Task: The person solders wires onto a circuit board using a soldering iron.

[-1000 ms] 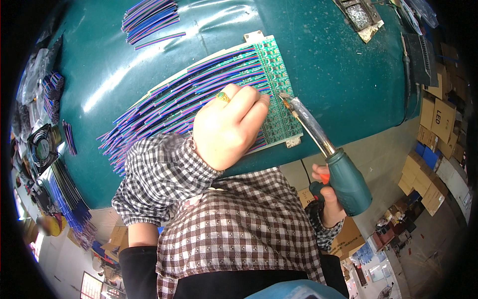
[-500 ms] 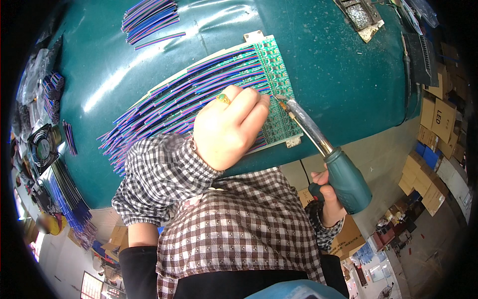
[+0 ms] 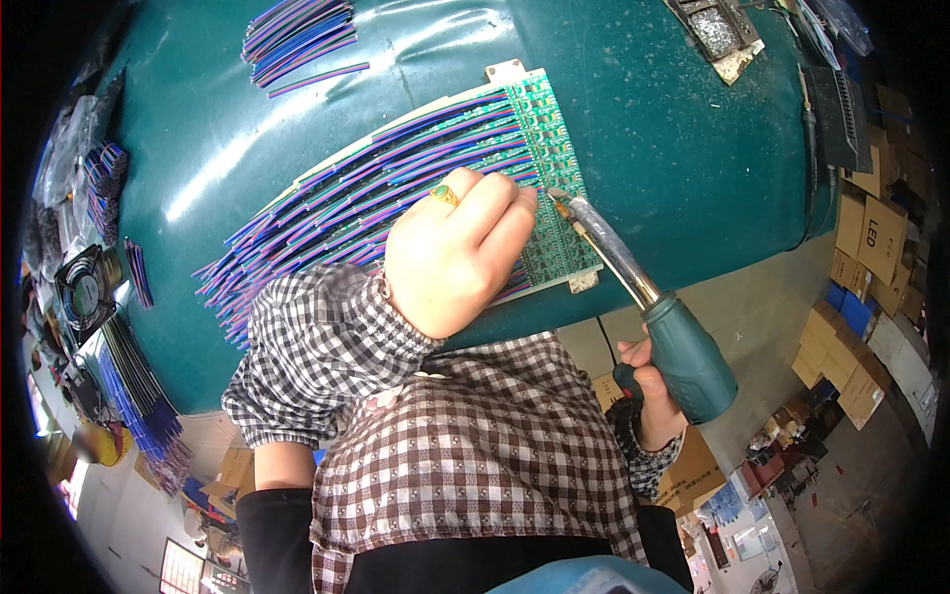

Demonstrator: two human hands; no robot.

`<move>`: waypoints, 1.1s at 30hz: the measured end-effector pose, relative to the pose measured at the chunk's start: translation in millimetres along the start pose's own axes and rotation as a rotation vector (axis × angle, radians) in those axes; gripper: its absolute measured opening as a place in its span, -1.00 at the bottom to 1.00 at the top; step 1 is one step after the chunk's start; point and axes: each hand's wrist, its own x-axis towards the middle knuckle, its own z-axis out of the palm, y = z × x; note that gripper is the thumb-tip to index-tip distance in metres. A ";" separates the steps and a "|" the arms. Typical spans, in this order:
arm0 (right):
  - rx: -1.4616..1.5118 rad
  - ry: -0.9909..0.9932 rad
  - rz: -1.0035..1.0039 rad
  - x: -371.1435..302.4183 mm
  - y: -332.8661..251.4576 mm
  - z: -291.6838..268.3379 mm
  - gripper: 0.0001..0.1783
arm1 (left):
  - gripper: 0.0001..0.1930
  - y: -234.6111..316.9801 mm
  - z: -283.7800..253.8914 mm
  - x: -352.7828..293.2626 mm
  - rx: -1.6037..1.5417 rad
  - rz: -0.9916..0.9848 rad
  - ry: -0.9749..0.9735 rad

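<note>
My right hand (image 3: 658,396) grips the dark green handle of a soldering gun (image 3: 695,361). Its metal barrel slants up and left, and the tip is by the fingertips of my left hand (image 3: 455,252), over a green circuit board panel (image 3: 562,158). My left hand wears a ring and is closed in a pinch at the board; whatever is between the fingers is hidden. Rows of thin multicoloured ribbon wires (image 3: 361,163) fan out leftward from the board, passing partly under my left hand and checked sleeve.
A bundle of loose wires (image 3: 297,40) lies at the table's far side. At the far right stands a metal tray (image 3: 714,32) with solder residue. A small fan (image 3: 86,287) and more wire bundles (image 3: 143,406) are at the left edge. Cardboard boxes (image 3: 876,238) stand beyond the right.
</note>
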 end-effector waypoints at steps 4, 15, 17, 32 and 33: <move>0.083 0.035 -0.068 3.5 -5.5 6.1 -0.45 | -0.72 0.1 1.0 -0.6 -0.005 -0.004 0.000; 0.313 0.083 -0.004 10.9 5.1 4.9 -0.36 | -0.72 -1.5 0.4 0.4 0.004 0.022 0.013; 0.404 0.147 0.045 22.7 9.5 11.7 -0.32 | -0.70 -0.4 -2.5 0.9 0.019 0.032 0.027; 0.943 0.048 0.072 83.3 47.8 8.6 -0.28 | -0.66 3.3 -3.8 4.4 0.018 0.012 0.011; 0.947 0.048 0.078 83.2 47.3 8.9 -0.28 | -0.66 4.0 -3.9 4.9 0.016 0.017 0.007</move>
